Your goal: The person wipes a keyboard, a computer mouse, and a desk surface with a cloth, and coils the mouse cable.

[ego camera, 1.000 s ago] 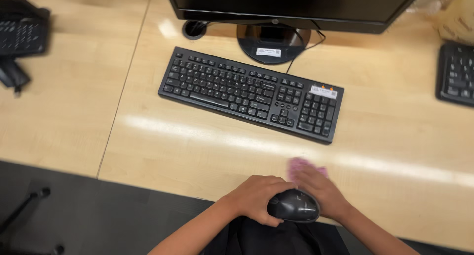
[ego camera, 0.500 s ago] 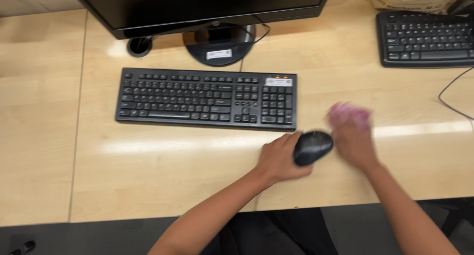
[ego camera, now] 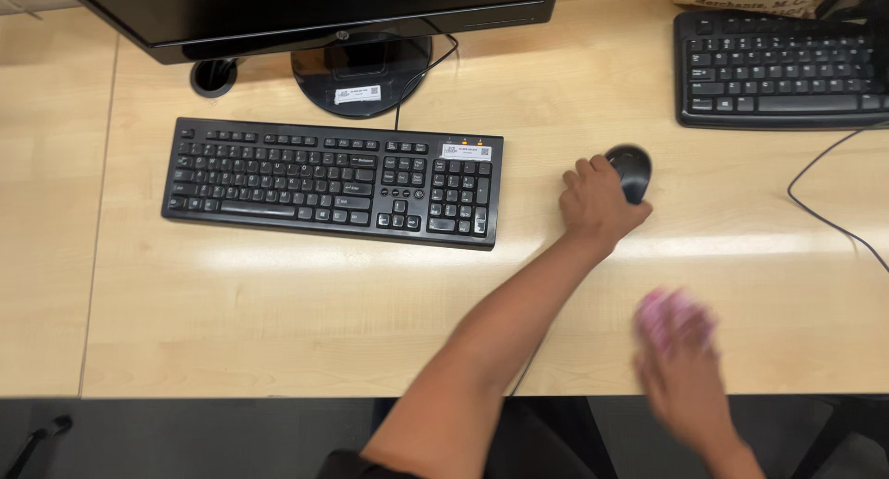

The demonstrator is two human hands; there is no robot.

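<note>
The left hand point(ego camera: 597, 201) is wrapped around a black mouse point(ego camera: 632, 171), grasping it on the tabletop point(ego camera: 278, 284) just right of the keyboard point(ego camera: 333, 181), with the mouse poking out past the fingers on the far right side. The right hand point(ego camera: 683, 372) (blurred) is bunched on a pink cloth point(ego camera: 674, 317), nearer the front edge, well apart from the mouse, which lies up and to its left. A second keyboard point(ego camera: 778, 69) sits at the far right.

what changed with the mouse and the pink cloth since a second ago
The left hand carried the black mouse from the desk's near edge out to the right of the keyboard, keeping hold. The right hand drew the pink cloth back toward the edge.
</note>
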